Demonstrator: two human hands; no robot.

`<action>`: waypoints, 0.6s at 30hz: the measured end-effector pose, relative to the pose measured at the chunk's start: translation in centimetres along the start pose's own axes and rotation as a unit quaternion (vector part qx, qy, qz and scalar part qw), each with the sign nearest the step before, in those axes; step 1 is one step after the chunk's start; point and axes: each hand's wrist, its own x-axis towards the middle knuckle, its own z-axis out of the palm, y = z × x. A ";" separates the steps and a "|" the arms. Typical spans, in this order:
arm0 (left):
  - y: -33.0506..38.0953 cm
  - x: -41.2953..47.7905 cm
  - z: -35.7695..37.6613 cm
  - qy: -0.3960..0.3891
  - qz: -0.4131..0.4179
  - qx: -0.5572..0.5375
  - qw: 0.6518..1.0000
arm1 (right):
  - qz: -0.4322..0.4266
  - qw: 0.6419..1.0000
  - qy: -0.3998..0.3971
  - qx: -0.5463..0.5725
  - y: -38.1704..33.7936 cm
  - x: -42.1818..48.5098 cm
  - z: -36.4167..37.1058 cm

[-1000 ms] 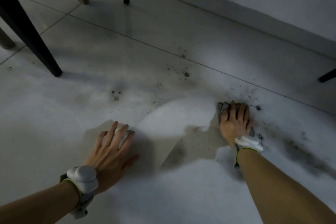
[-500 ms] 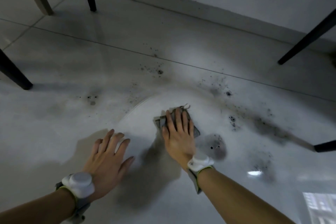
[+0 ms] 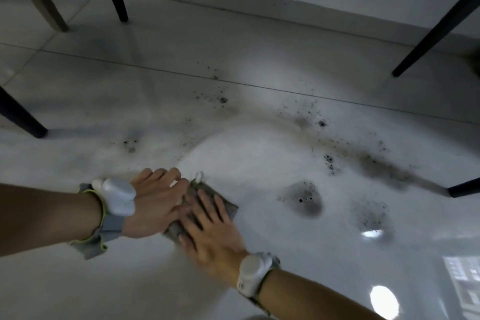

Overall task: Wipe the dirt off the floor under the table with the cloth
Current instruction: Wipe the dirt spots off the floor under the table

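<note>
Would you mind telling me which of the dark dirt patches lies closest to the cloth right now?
The rounded dark patch just right of the cloth, with black specks inside it. The other patches and scattered specks lie further right or further toward the wall.

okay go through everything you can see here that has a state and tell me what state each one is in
cloth: flat on the floor, under both hands
left hand: fingers on the cloth
right hand: flat, pressing the cloth, blurred
floor: wiped pale arc beside the cloth
dirt: dark patches and specks still unwiped to the right
table legs: standing on the floor
</note>
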 end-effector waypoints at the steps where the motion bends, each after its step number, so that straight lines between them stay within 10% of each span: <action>1: -0.1 0.5 0.2 -0.016 0.007 0.013 1.000 | -0.012 1.000 -0.002 0.004 -0.4 -0.8 0.3; 12: 9.3 9.0 3.2 0.036 -0.018 -0.152 0.988 | 0.050 0.998 -0.019 -0.018 6.1 -7.1 -1.3; 18: 9.2 10.0 3.7 0.059 0.016 -0.062 0.996 | 0.290 0.955 0.024 -0.047 14.6 -10.8 -3.6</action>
